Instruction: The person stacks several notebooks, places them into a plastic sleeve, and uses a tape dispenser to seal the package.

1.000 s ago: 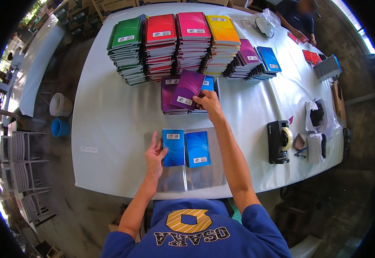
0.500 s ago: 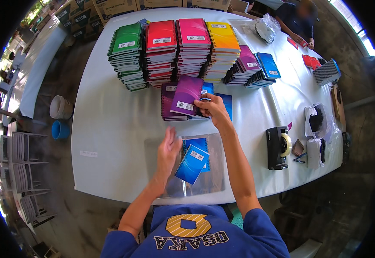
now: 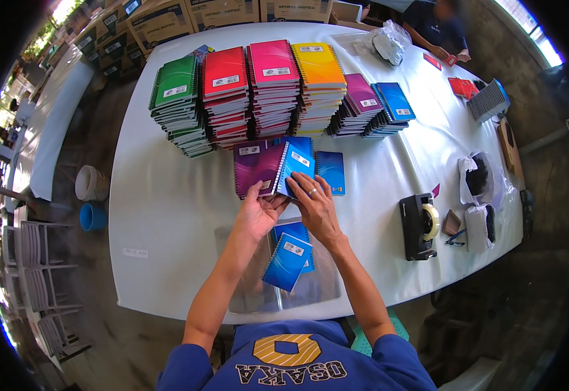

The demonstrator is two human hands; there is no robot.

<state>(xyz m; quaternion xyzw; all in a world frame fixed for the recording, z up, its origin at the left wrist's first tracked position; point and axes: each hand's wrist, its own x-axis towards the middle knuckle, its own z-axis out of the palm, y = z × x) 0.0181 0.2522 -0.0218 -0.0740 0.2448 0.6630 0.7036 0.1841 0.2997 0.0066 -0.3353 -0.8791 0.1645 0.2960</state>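
Observation:
My left hand grips the lower edge of a spiral notebook with a purple cover. Against its right side lies a blue spiral notebook, with my right hand closed over its lower part. Both are tilted above low piles of purple notebooks and blue ones, which they partly cover. One more blue notebook lies flat to the right. Nearer my body, two overlapping blue notebooks rest on a clear plastic sheet or bag.
Tall stacks of green, red, pink and yellow notebooks stand at the back, with shorter purple and blue stacks beside them. A black tape dispenser is at the right. Another person handles red notebooks at the far right.
My left hand has moved up and taken hold of the purple notebook's lower edge. A blue notebook now lies against the purple one, under my right hand. The view has shifted slightly.

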